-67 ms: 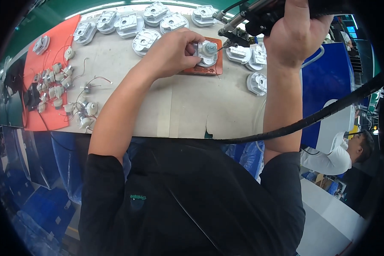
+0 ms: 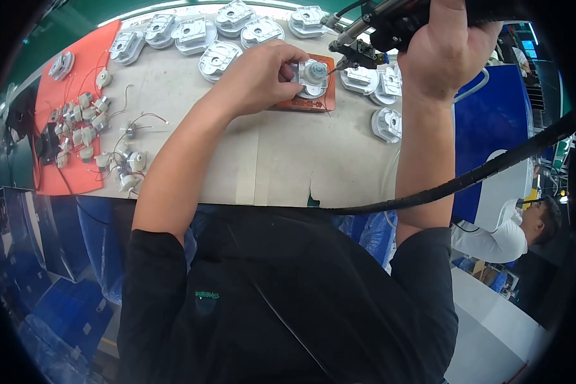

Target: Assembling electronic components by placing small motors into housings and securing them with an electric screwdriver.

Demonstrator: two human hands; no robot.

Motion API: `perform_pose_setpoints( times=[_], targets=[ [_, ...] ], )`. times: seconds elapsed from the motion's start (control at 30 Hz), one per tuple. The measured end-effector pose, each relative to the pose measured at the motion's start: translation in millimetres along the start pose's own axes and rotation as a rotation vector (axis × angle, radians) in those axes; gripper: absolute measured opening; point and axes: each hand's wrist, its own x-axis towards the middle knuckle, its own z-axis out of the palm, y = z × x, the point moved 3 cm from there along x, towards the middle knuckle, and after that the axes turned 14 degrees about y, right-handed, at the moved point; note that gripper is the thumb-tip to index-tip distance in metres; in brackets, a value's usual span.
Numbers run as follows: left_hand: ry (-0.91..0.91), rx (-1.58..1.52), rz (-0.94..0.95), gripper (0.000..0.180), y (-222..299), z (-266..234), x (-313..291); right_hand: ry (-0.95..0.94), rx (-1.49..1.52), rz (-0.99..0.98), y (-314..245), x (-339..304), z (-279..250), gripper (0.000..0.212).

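My left hand (image 2: 262, 75) grips the left side of a white plastic housing (image 2: 311, 90), its fingers bent round the edge. A small round motor (image 2: 315, 72) sits on that housing, which rests on an orange block (image 2: 328, 101). My right hand (image 2: 443, 61) is closed round a black automatic screwdriver (image 2: 390, 25) with metal tubes and a jointed head. The thin tip of the screwdriver reaches down to the right side of the motor; whether it touches a screw is too small to tell.
White housings (image 2: 194, 35) stand along the back of the table (image 2: 288, 153), with several more right of the block. Loose wired motors (image 2: 83, 121) lie on a red mat (image 2: 51, 157) at left. A black cable (image 2: 486, 171) crosses my right forearm. Another person (image 2: 499, 237) sits at right.
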Motion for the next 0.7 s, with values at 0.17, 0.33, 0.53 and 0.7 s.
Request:
perform_pose_setpoints(
  times=[0.17, 0.33, 0.53, 0.7],
  targets=[
    [0.011, 0.035, 0.016, 0.041, -2, -1, 0, -0.031, -0.002, -0.019, 7, -2, 2, 0.026],
    [0.012, 0.027, 0.042, 0.04, -1, 3, 4, 0.175, 0.957, 0.918, -5, -5, 7, 0.024],
    [0.053, 0.018, 0.082, 0.042, -10, 0, 0, 0.039, 0.474, 0.419, 2, 1, 3, 0.032],
    [0.003, -0.033, 0.067, 0.042, -5, 3, 2, -0.04, 0.014, -0.004, -65, 30, 13, 0.04]
  ],
)
